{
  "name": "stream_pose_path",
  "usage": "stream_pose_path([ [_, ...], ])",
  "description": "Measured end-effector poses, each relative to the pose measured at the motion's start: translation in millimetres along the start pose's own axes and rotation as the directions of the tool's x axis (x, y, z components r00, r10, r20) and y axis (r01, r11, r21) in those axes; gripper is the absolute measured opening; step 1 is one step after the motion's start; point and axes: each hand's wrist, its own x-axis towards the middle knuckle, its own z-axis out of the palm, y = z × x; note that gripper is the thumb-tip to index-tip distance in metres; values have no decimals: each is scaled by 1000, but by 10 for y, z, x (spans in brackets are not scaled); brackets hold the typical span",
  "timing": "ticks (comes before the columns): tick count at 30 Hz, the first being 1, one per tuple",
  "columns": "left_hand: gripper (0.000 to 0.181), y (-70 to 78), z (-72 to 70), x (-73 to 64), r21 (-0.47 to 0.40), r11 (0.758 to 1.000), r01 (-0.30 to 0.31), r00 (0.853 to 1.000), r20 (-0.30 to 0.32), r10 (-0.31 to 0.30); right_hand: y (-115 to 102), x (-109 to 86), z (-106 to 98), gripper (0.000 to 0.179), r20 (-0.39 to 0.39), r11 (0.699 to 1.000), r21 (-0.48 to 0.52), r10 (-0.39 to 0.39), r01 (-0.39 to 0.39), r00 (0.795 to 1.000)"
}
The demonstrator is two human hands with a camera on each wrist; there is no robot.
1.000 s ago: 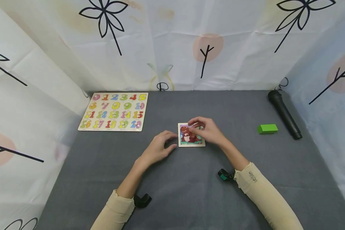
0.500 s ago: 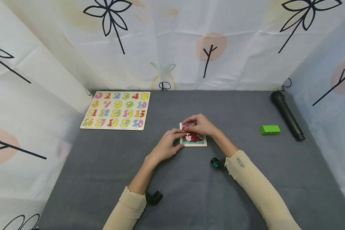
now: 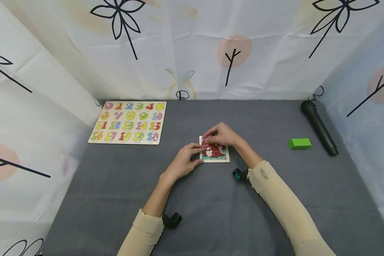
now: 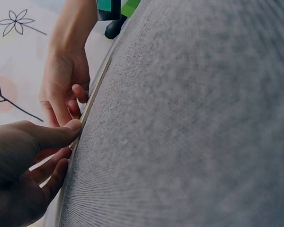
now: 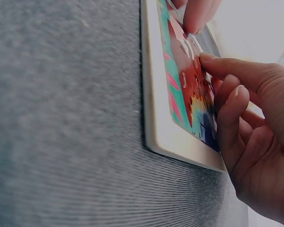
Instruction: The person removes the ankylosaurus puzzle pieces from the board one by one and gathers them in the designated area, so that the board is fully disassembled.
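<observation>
A small square picture puzzle [image 3: 213, 152] with a pale wooden frame lies flat on the grey cloth; its picture shows a red-brown animal. At its left side my left hand [image 3: 185, 160] holds the frame, thumb at the lower left corner and index finger reaching over the picture. My right hand [image 3: 223, 135] bends over the upper left part, thumb and fingers pinching at a puzzle piece there. In the right wrist view the right thumb [image 5: 213, 60] touches the picture's surface. The pinched piece is mostly hidden under the fingers.
A number board [image 3: 127, 122] with colourful numerals lies at the back left. On the right are a green block [image 3: 299, 143] and a black microphone [image 3: 320, 128]. White patterned curtains [image 3: 192, 46] enclose the table's back and sides.
My left hand has moved right onto the puzzle's edge, its index finger now over the picture. The right hand has shifted left and slightly back, to the upper left part of the picture.
</observation>
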Motion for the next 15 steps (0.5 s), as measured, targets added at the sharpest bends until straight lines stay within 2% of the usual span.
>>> stream_pose_path([
  [11, 44, -17, 2, -1, -9, 1000, 14, 1000, 12, -14, -19, 33, -26, 16, -19, 999, -15, 29, -30, 999],
  [15, 43, -15, 5, -12, -4, 1000, 18, 1000, 7, -18, -13, 57, -19, 17, -5, 999, -53, -4, 4, 1000],
])
